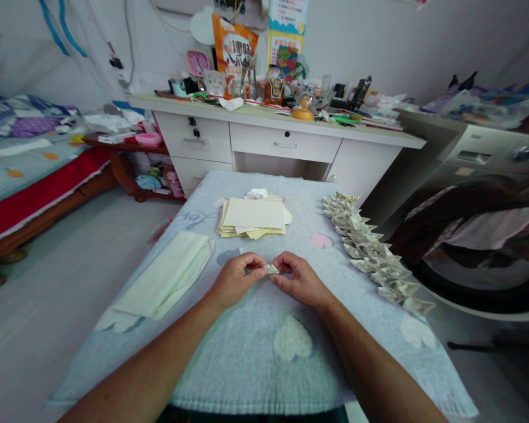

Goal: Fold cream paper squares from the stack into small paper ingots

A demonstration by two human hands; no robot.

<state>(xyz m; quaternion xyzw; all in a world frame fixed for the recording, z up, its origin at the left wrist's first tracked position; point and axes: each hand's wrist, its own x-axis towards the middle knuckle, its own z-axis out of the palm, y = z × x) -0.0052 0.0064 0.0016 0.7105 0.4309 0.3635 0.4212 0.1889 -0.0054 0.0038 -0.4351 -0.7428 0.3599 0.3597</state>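
Folded paper piece (272, 269), pinched by thumb and fingers of left hand (241, 277) and right hand (298, 278), above tablecloth (233, 364); two-sided grip probably keeps creases tight. Left: folded pale sheet (165, 273), likely parked aside. Right: pointed paper boats (370, 249), packed in rows, presumably saving space. Farther, centred: paper stack (255, 212), probably for easy reach.
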